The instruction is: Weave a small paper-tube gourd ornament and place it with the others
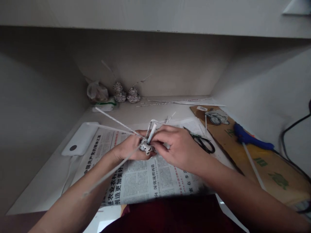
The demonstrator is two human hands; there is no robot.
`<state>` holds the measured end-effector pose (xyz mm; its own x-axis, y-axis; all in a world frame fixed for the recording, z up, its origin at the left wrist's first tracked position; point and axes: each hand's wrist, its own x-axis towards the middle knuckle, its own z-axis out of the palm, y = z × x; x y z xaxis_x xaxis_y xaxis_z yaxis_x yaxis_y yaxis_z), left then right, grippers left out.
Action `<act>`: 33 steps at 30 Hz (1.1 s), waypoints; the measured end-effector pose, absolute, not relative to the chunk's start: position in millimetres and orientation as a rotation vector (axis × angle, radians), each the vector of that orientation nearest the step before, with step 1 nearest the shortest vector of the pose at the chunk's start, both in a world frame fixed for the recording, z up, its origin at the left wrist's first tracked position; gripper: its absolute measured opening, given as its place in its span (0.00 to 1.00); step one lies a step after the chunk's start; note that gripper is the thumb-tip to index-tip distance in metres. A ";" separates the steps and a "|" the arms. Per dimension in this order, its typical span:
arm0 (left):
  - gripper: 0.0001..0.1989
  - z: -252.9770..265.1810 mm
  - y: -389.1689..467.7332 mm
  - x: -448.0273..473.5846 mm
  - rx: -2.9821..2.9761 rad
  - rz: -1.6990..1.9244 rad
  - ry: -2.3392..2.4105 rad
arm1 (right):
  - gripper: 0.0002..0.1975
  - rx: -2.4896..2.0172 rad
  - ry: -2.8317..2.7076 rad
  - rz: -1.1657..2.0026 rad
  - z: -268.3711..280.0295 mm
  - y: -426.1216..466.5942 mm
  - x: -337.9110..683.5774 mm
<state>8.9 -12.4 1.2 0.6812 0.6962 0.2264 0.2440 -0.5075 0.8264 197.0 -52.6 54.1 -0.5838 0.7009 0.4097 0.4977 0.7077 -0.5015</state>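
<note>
My left hand (132, 147) is wrapped round a small woven piece of rolled paper (145, 147), from which several thin paper sticks (116, 120) stick out in different directions. Pinched between the fingers of my right hand (173, 142) is one short upright paper stick (152, 133) at the top of the woven piece. Much of the piece is hidden inside my left palm. Beneath both hands lies a spread newspaper (143, 181). Black-handled scissors (204, 144) rest just beyond my right hand.
At the back stand two gourd-shaped woven paper pieces (120, 94) near a plastic bag (97, 91). Long paper sticks (179, 102) lie along the back wall. A white power bank (80, 139) is on the left; a blue glue gun (252, 139) lies on cardboard (274, 161) at right.
</note>
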 end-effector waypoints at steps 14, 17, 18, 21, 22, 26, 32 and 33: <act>0.08 1.7 -12.1 8.4 2.003 0.564 0.768 | 0.08 -1.001 -2.291 0.558 55.0 -46.4 193.2; 0.08 1.6 -10.8 7.7 2.016 0.582 0.765 | 0.08 -0.988 -2.350 0.468 50.3 -45.6 190.9; 0.09 2.0 -10.4 7.4 2.016 0.597 0.753 | 0.08 -1.001 -2.348 0.449 49.3 -45.4 190.6; 0.09 2.5 -9.3 6.0 2.004 0.611 0.706 | 0.06 -1.038 -2.290 0.417 47.5 -44.1 191.5; 0.09 1.7 -8.9 5.2 2.004 0.604 0.700 | 0.06 -1.033 -2.283 0.404 47.2 -43.5 192.2; 0.08 -4.6 -7.4 2.4 2.020 0.607 0.702 | 0.06 -0.913 -2.409 0.341 48.6 -40.3 195.8; 0.08 -3.2 -6.1 3.4 1.988 0.566 0.670 | 0.10 -0.776 -2.545 0.383 53.6 -34.3 201.0; 0.08 -2.4 -5.9 3.5 1.972 0.567 0.649 | 0.09 -0.758 -2.538 0.387 52.7 -32.6 201.7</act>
